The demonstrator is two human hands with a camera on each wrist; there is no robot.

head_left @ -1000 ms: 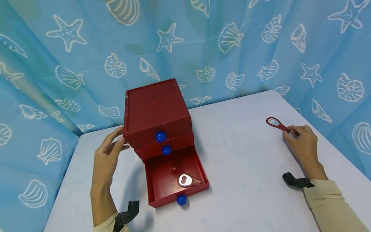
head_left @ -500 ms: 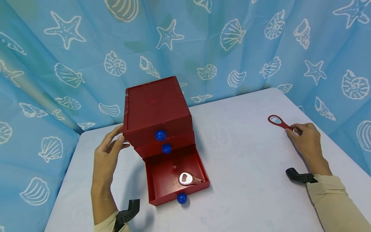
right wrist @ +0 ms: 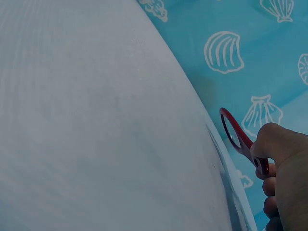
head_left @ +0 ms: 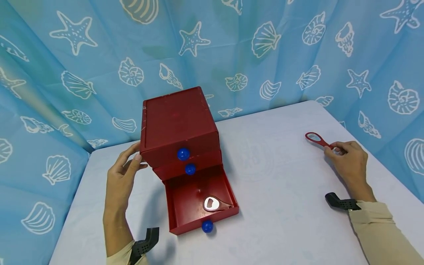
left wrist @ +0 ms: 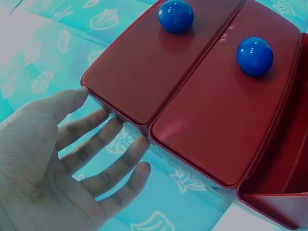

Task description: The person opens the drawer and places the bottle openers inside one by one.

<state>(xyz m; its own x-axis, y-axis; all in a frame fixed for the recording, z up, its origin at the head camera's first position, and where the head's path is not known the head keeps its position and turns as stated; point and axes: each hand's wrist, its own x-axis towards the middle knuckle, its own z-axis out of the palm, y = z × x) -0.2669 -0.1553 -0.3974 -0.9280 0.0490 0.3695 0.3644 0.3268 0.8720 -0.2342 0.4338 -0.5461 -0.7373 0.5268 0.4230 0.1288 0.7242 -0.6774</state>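
A small red drawer cabinet (head_left: pixel 179 121) with blue ball knobs stands on the table, its bottom drawer (head_left: pixel 185 206) pulled out. In that drawer lies a red-rimmed bottle opener (head_left: pixel 212 203) with a shiny metal middle. My left hand (head_left: pixel 120 180) rests its fingertips against the cabinet's left side; in the left wrist view the fingers (left wrist: pixel 115 168) are spread and fairly straight. Far to the right, my right hand (head_left: pixel 351 162) pinches the handle of a second red bottle opener (head_left: pixel 313 137), its ring end pointing up and left. In the right wrist view, that opener (right wrist: pixel 233 130) appears nearly edge-on.
A white-covered table (head_left: pixel 271 191) stretches between the cabinet and my right hand. Blue curtains (head_left: pixel 232 55) with shell and starfish prints hang behind and along both sides. The pulled-out drawer juts toward the table's front, its blue knob (head_left: pixel 207 226) foremost.
The head view has tilted slightly. My right hand keeps its pinch on the bottle opener, with only a slight shift. My left hand, the cabinet and the drawer look unchanged.
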